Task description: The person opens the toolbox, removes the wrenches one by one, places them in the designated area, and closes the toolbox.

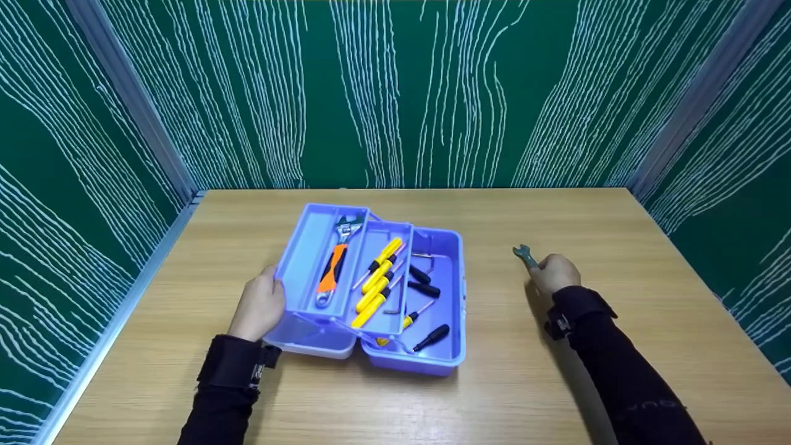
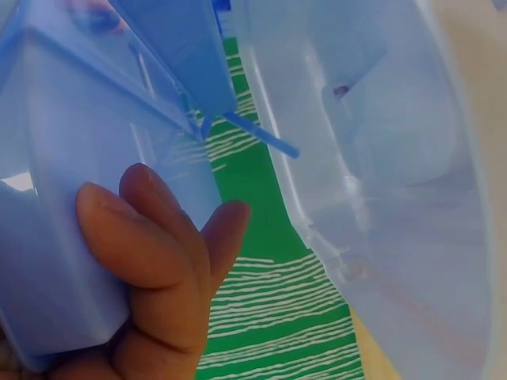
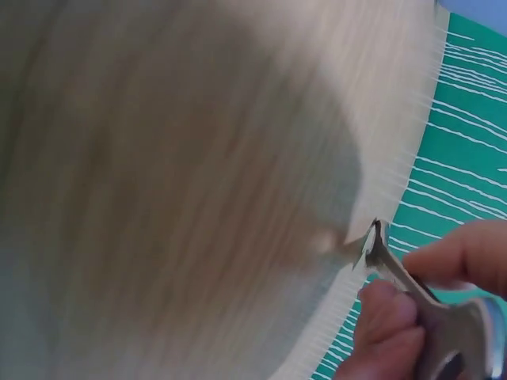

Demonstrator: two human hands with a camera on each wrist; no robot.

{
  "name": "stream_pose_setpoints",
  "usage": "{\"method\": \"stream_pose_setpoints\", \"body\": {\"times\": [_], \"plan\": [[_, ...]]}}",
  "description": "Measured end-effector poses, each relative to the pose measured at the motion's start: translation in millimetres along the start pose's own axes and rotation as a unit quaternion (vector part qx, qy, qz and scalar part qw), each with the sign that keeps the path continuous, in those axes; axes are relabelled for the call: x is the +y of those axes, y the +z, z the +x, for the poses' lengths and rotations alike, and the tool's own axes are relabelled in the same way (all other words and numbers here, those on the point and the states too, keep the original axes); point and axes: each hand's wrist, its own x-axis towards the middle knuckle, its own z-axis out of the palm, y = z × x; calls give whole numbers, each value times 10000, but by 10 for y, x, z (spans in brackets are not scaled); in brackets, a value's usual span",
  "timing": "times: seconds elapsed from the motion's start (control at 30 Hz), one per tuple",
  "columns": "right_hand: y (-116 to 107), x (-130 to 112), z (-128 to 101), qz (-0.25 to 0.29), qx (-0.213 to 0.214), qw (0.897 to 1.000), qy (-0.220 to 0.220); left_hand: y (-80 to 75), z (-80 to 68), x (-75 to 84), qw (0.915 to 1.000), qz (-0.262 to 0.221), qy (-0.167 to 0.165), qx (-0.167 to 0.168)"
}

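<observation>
- Green-grey wrench [image 1: 524, 254], one, pinched between thumb and fingers of the right hand [image 1: 559, 272]; situated right of the box, well apart from it. Forked end faces outward, clear of the fingers; apparently held by the shank so that end stays free.
- Left hand [image 1: 259, 303], curled on the outer side of the upper tray [image 1: 304, 253]; the hold likely steadies the hinged trays, which fan out leftward from the base.
- Toolbox [image 1: 411, 366], purple, spread wide on the wooden tabletop [image 1: 507, 383]; its stepped layout leaves each level exposed from above.
- Adjustable wrench [image 1: 334, 266], orange and black grip, laid lengthwise in the upper tray's right-hand channel; the long narrow slot seems to suit its length.
- Yellow-handled screwdrivers [image 1: 374, 303], four, slanted side by side in the middle tray; the shared slant probably lets them fit its narrow width.
- Black-handled tools [image 1: 431, 337], three visible, lying at differing angles in the deep base; the roomier floor needs less alignment. Tips of two partly hidden by the middle tray.
</observation>
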Motion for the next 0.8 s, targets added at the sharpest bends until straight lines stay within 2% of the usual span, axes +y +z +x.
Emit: {"method": "stream_pose_setpoints", "body": {"times": [0.13, 0.37, 0.57, 0.7, 0.8], "plan": [[-15, 24, -8, -61, 55, 10000, -24, -2, -2, 7, 10000, 23, -12, -15], [-17, 45, -26, 147, -334, 9989, 305, -14, -17, 26, 9998, -38, -156, -141], [-21, 18, -28, 116, -496, 9978, 421, -12, -16, 31, 9997, -81, -189, -164], [-45, -11, -26, 28, -488, 9978, 441, -8, -8, 26, 9998, -45, -132, -108], [-63, -62, -31, -56, -338, 9990, 295, -9, -4, 19, 9998, -61, -154, -145]]}}
